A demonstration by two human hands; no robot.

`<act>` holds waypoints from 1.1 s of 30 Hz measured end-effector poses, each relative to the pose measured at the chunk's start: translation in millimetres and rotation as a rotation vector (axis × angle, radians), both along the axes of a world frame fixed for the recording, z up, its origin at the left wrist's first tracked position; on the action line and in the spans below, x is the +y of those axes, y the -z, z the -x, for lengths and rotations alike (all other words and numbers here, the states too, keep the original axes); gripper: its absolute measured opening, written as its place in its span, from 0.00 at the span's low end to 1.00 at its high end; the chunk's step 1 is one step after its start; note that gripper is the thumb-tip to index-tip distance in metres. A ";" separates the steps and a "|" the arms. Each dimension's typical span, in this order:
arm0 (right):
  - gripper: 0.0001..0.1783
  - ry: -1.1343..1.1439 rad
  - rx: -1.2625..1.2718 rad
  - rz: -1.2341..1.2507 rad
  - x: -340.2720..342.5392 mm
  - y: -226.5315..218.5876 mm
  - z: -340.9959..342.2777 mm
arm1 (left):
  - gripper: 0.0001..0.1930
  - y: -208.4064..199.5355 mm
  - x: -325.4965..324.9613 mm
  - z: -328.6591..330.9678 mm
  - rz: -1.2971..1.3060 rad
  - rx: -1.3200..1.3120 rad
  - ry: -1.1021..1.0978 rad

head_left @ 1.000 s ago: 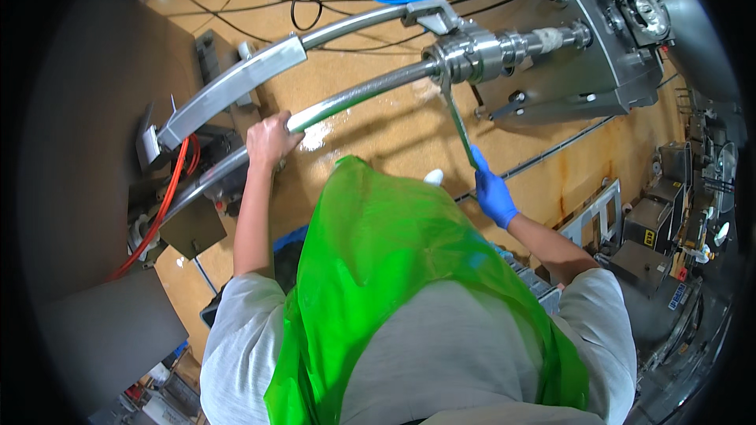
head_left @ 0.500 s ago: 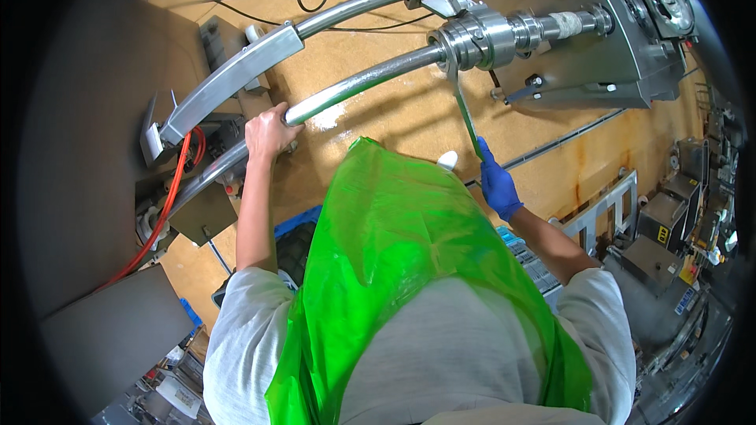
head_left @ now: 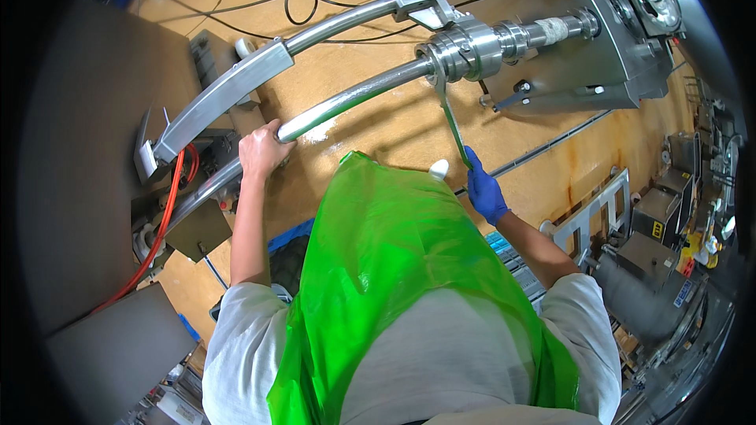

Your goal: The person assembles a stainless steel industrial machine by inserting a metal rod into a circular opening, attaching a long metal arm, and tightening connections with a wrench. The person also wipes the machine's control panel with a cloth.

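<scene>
- Slid slightly left and down in view since the earlier frame, all together, probably from a turn of the camera; otherwise hardly changed, with both grips in the same places.
- At far left, near the lower end of a square metal bar [head_left: 228,90]: an orange hose [head_left: 168,208], well apart from both grips.
- Gripping a long, gently curved metal pipe [head_left: 346,97] with the bare left hand [head_left: 262,152], fingers curled over from above. Cannot tell whether one piece or two beneath the palm.
- Smooth and shiny along the bare stretch, so probably stiff, fairly heavy and slippery if wet; best held in a full wrap about mid-length, to steady against sag or roll.
- Just below the pipe, in the middle: a loose green apron [head_left: 386,220].
- Set against the near ring of a metal collar [head_left: 476,46], at the pipe's right end: a flat wrench [head_left: 452,122], slanting down to the right. Likely rigid, hard to damage and lighter than the pipe; best taken low on the handle, for leverage.
- Closed round that low end with the blue-gloved right hand [head_left: 486,193]; thumb placement not clear.
- Farther right, past the collar: a big metal box [head_left: 563,67].
</scene>
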State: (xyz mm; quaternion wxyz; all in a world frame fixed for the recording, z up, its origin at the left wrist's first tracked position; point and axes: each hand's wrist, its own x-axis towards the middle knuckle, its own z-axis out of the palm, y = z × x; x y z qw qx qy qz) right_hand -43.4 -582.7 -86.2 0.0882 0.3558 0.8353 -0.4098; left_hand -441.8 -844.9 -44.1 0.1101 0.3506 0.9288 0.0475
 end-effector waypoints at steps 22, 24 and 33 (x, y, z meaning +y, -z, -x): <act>0.22 0.122 0.076 0.627 18.9 -57.5 -55.6 | 0.15 7.6 193.5 -165.2 -0.802 -1.875 0.165; 0.21 0.216 0.170 0.769 30.0 -30.6 -74.1 | 0.16 6.7 219.4 -185.2 -0.713 -1.835 0.329; 0.14 0.284 0.272 0.749 124.7 65.9 -67.3 | 0.13 87.1 375.2 -299.2 -0.706 -1.673 0.004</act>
